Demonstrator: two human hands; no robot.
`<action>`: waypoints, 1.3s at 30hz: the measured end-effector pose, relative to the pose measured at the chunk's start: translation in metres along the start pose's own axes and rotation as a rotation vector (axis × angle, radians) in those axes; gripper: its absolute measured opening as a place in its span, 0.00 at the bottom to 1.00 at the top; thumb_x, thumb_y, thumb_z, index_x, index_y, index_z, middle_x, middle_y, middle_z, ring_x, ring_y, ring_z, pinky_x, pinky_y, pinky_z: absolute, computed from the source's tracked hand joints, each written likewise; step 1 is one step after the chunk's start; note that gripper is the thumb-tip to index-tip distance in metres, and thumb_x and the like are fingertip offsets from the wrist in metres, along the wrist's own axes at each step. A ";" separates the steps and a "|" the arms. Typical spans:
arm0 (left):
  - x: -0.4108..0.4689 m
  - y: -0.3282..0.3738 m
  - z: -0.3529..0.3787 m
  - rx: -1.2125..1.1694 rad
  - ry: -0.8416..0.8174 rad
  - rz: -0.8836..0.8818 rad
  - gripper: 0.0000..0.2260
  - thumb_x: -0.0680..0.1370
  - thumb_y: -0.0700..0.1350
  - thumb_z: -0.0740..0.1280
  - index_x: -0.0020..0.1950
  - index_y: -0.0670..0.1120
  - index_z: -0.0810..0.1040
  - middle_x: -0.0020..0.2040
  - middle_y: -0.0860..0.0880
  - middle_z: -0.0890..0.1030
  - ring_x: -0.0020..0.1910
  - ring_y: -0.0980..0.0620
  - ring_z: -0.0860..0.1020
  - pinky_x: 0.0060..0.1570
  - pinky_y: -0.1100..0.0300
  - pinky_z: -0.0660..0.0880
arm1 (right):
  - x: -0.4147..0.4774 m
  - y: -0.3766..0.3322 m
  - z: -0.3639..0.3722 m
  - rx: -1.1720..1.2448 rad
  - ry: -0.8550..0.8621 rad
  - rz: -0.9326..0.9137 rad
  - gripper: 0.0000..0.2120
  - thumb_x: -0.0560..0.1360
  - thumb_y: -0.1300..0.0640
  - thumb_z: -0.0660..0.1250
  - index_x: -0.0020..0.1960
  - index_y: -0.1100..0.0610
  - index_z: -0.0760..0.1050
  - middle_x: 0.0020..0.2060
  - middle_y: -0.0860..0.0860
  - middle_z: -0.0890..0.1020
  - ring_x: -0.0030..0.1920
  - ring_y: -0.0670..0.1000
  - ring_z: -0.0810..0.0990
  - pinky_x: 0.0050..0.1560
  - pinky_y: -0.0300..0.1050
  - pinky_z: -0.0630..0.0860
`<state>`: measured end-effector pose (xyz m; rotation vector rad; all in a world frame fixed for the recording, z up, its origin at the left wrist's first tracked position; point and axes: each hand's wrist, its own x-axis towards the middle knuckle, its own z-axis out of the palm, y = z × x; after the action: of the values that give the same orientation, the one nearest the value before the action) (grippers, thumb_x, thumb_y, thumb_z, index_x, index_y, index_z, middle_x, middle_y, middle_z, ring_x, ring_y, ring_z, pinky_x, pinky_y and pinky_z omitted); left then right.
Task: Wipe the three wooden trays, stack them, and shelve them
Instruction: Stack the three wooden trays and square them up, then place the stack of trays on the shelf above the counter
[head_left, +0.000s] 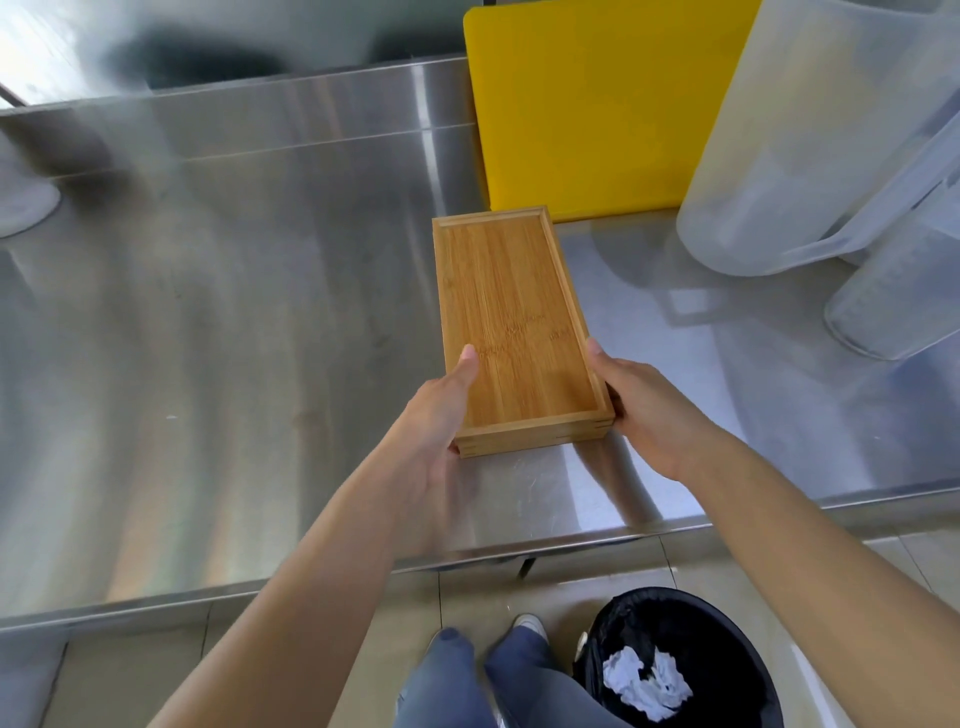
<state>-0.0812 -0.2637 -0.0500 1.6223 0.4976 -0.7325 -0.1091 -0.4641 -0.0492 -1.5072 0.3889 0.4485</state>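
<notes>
- Bamboo-coloured wood is filling the middle of my view: the stack of wooden trays, rectangular, shallow-rimmed, straight-grained, with faint markings on the top tray's floor. Seams on the near end are showing layers nested flush; the top tray is holding nothing.
- I am seeing the left hand grasping the stack's near left corner, thumb lying over the rim onto the inner floor, fingers hidden beneath.
- I am seeing the right hand clasping the near right edge, thumb along the rim.
- Whether the stack is resting on the steel table or lifted just clear of it, I cannot tell; it is sitting over the brushed, reflective surface, near the front edge.
- Beyond the stack's far end, a smooth yellow cutting board with rounded corners is leaning upright.
- To the stack's right, two frosted translucent plastic pitchers are standing; I cannot tell whether they are holding anything.
- Below the stack, on the tiled floor past the table edge, a round bin with a black liner is holding crumpled white paper.
</notes>
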 end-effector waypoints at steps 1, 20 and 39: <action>0.001 0.006 0.002 -0.006 0.011 -0.022 0.36 0.72 0.68 0.56 0.73 0.48 0.59 0.73 0.47 0.65 0.71 0.43 0.64 0.68 0.37 0.60 | 0.002 -0.001 0.002 -0.002 0.025 0.008 0.34 0.70 0.35 0.60 0.67 0.57 0.67 0.69 0.53 0.69 0.70 0.53 0.65 0.71 0.57 0.59; 0.008 0.008 -0.006 0.125 0.121 -0.050 0.32 0.76 0.65 0.50 0.74 0.47 0.58 0.76 0.48 0.58 0.70 0.43 0.64 0.65 0.42 0.65 | -0.006 -0.001 0.012 0.085 0.061 0.034 0.28 0.74 0.45 0.63 0.68 0.59 0.65 0.69 0.55 0.69 0.69 0.55 0.66 0.70 0.58 0.63; -0.010 0.006 0.003 -0.016 0.142 0.190 0.22 0.80 0.55 0.49 0.72 0.50 0.60 0.72 0.53 0.66 0.71 0.51 0.62 0.68 0.52 0.57 | 0.000 -0.008 0.035 0.092 0.249 -0.056 0.21 0.79 0.46 0.52 0.68 0.54 0.66 0.65 0.51 0.73 0.65 0.52 0.70 0.70 0.55 0.63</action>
<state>-0.0850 -0.2671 -0.0392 1.6880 0.4425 -0.4730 -0.1064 -0.4293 -0.0414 -1.4842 0.5537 0.1960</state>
